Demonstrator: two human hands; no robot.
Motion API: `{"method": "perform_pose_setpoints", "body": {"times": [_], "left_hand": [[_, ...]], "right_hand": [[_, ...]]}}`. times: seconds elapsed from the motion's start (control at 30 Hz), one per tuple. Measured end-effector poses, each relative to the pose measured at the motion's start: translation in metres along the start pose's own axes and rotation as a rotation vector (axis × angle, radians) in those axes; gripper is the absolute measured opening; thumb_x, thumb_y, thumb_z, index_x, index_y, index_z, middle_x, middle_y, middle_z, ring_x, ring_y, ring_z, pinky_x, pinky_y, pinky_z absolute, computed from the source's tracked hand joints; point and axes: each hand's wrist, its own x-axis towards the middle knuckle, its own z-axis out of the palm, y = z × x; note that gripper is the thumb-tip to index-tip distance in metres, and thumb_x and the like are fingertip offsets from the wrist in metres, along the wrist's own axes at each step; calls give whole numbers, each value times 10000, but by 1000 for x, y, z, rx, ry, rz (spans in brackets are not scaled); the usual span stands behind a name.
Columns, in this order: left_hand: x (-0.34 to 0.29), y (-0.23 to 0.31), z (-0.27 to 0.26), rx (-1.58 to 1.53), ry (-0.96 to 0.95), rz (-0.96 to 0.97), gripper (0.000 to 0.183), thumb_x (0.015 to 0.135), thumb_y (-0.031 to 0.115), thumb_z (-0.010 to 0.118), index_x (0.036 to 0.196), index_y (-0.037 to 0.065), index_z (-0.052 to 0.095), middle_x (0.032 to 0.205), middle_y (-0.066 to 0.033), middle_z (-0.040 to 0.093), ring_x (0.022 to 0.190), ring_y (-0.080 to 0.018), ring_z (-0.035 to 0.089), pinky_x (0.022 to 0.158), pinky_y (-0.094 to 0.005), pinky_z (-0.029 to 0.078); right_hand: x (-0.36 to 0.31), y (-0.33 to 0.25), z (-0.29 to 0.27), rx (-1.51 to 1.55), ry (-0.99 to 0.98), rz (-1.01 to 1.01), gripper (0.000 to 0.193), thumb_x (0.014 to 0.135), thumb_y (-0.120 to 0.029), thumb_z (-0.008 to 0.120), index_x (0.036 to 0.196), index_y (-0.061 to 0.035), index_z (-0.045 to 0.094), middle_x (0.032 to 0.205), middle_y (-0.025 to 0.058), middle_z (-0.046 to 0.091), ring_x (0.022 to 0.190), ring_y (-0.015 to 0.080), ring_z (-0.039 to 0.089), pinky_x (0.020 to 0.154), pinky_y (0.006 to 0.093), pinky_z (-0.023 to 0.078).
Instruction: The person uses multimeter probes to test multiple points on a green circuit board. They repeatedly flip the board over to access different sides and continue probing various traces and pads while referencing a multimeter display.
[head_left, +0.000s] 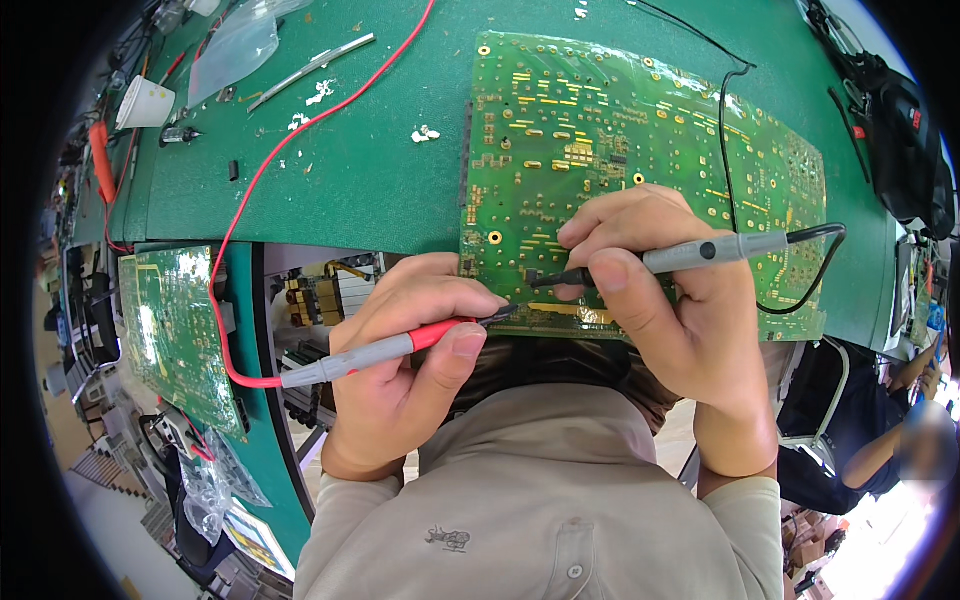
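A large green circuit board (690,130) lies on the bench in front of me, its near edge close to my body. My left hand (410,350) is closed round a red and grey test probe (345,362), whose dark tip points at the board's near left corner. Between the fingers of my right hand (670,290) is a black and grey test probe (710,252). Its tip reaches a small dark part (533,277) near that same corner. Whether either tip touches metal is too small to tell.
A red lead (262,170) loops across the green mat (380,190); a black lead (724,140) crosses the board. Another circuit board (185,325) lies left. Tweezers (312,70), a white cup (145,102) and a plastic bag (235,50) sit far left. A black bag (905,140) and a person (870,460) are right.
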Motion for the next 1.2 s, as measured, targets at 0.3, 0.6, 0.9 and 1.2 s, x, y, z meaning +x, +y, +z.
{"method": "perform_pose_setpoints", "body": {"times": [0.3,0.6,0.9,1.2], "left_hand": [[0,6,3,20,34,-55,223,986,194,726,1033,-25,735,954,-124,745,953,-294,665,817,-372,531],[2,0,-1,114,-45,64,185,975,155,729,1034,-21,734,958,-135,752,925,-306,691,914,-442,546],[1,8,-1,206,-139,178,197,911,-17,739,1106,-1,715,1053,-155,746,966,-337,716,976,-522,526],[-1,5,0,103,-63,39,131,964,88,711,1055,-4,737,993,-149,769,953,-324,707,980,-482,532]], "right_hand": [[-2,7,-3,-44,-21,-65,157,1008,-134,657,968,7,712,996,165,744,955,256,669,868,372,500],[-2,9,-3,-28,-18,-91,112,974,-125,674,954,-25,720,986,153,752,967,274,677,905,406,476],[1,13,-2,-38,10,-201,81,913,-58,738,959,-71,673,944,70,720,882,298,677,880,405,465],[0,16,-2,-36,19,-208,93,911,-66,749,967,-63,675,946,77,717,865,313,669,861,418,473]]}}
